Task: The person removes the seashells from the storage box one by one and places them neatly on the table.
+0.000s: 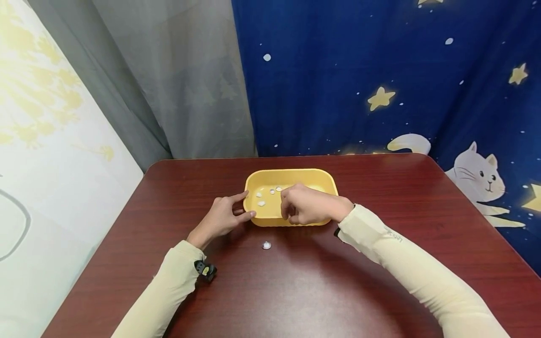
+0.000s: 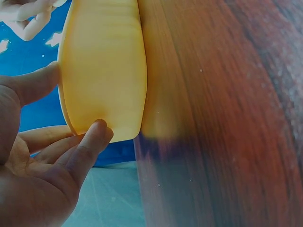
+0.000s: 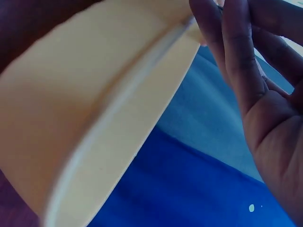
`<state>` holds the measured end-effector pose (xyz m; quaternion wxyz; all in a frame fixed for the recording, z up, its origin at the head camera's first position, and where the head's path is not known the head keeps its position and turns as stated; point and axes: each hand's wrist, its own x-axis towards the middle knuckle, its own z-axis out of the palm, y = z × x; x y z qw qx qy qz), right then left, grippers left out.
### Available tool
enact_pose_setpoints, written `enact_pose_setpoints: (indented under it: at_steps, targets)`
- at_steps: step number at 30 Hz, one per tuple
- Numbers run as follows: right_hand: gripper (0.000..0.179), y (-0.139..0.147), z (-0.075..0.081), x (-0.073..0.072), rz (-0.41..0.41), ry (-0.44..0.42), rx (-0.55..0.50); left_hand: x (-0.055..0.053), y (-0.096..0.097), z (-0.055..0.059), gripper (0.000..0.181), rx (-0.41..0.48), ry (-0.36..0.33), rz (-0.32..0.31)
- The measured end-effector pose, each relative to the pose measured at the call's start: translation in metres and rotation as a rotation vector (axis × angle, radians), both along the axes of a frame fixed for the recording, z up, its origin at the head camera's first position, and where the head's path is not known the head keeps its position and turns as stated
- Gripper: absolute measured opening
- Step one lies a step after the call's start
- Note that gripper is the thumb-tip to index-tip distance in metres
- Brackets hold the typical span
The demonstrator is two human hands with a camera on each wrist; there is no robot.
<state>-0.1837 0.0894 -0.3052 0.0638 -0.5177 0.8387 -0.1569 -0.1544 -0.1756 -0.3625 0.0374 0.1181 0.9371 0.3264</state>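
Note:
A yellow plastic basin [image 1: 291, 174] stands on the table, with several small white or clear pieces [image 1: 261, 203] lying in its left part. My left hand [image 1: 220, 217] holds the basin's left end, thumb at the near rim and fingers against the end wall. Over the basin's near right side is my right hand [image 1: 310, 204], fingers bent downward. At its fingertips [image 3: 232, 28] a small shiny piece [image 3: 219, 6] glints, mostly hidden by the fingers. One round clear gem [image 1: 266, 245] lies on the table in front of the basin.
The dark red wooden table [image 1: 321, 286] has its far edge just behind the basin. Behind it hang a grey curtain [image 1: 190, 84] and a blue curtain [image 1: 321, 75] with stars and a cat. A white patterned panel [image 1: 63, 155] stands at the left.

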Motion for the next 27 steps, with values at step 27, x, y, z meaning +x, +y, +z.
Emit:
enact_pose_setpoints:
  at_steps: [27]
  targets:
    - [0.011, -0.008, -0.027, 0.029, -0.078, 0.104, -0.216, 0.001, 0.0, 0.0, 0.074, 0.004, 0.007, 0.006]
